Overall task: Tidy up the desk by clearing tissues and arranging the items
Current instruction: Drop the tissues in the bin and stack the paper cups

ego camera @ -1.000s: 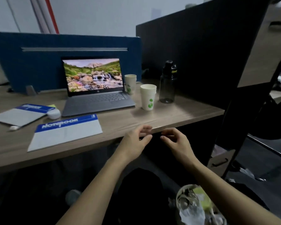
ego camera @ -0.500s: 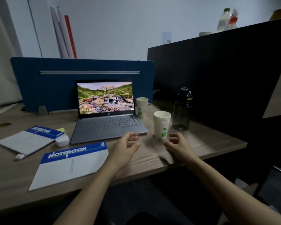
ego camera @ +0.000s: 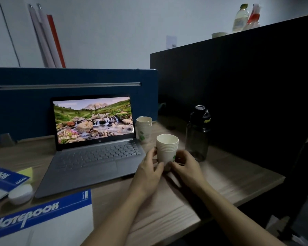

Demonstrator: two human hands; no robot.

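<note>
Worktop (ego camera: 229,189) left edge: two notebooks (ego camera: 43,219) askew, white case (ego camera: 20,194) between them, not yet squared. Laptop (ego camera: 94,139) open at back edge, second cup stack (ego camera: 144,128) just right of it. Near front edge: left hand (ego camera: 149,167) and right hand (ego camera: 187,166) both closed around nearer cup stack (ego camera: 167,148), apparently upright. Bottle (ego camera: 197,134) beside it. No tissues visible; arranging left.

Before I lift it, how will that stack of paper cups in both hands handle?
The stack of paper cups probably feels light, being thin paper and seemingly empty. Its walls may crumple if the left hand and right hand squeeze. Nested cups could separate if lifted by the top rim.
</note>
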